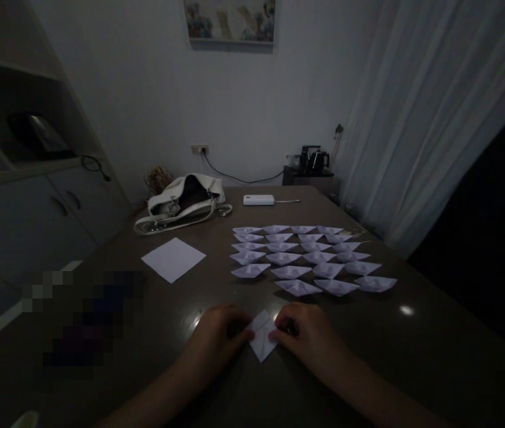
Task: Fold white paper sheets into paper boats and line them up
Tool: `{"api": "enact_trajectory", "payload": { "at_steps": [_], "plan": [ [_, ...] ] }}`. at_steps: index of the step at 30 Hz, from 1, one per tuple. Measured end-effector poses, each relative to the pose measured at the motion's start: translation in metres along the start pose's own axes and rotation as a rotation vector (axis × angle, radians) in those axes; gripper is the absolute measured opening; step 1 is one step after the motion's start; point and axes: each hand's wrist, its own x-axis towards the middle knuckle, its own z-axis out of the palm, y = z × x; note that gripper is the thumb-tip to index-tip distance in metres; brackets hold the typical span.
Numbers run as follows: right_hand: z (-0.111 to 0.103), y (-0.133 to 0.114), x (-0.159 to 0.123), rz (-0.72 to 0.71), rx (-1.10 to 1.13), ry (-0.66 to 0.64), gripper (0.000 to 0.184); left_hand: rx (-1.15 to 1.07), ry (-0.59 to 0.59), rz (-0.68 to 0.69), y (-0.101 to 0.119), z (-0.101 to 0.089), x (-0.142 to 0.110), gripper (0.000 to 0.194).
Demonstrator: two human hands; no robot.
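A small folded piece of white paper, diamond-shaped with a crease line across it, is held just above or on the brown table. My left hand pinches its left corner between thumb and fingers. On the opposite corner, my right hand has the same kind of pinch. Beyond my hands, several folded paper boats sit in rows on the table. A flat sheet of white paper lies to the left of the boats.
A white handbag rests at the far left of the table. Near the far edge lies a white device with a short cable. A pixelated patch covers the left side. A white curtain hangs to the right, and cabinets stand left.
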Motion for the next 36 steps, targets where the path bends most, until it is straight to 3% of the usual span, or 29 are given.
{"api": "enact_trajectory", "payload": {
  "at_steps": [6,26,36],
  "plan": [
    [0.002,-0.001,-0.005,-0.03,0.083,0.03,0.018,-0.067,0.004,-0.035,-0.001,-0.001,0.001,0.01],
    [0.001,0.005,0.002,-0.064,0.167,-0.116,0.012,-0.04,-0.084,0.103,-0.011,-0.007,0.006,0.004],
    [-0.004,0.006,-0.002,-0.383,0.112,-0.189,0.023,-0.026,-0.127,0.442,-0.019,-0.009,0.0,0.018]
  ]
}}
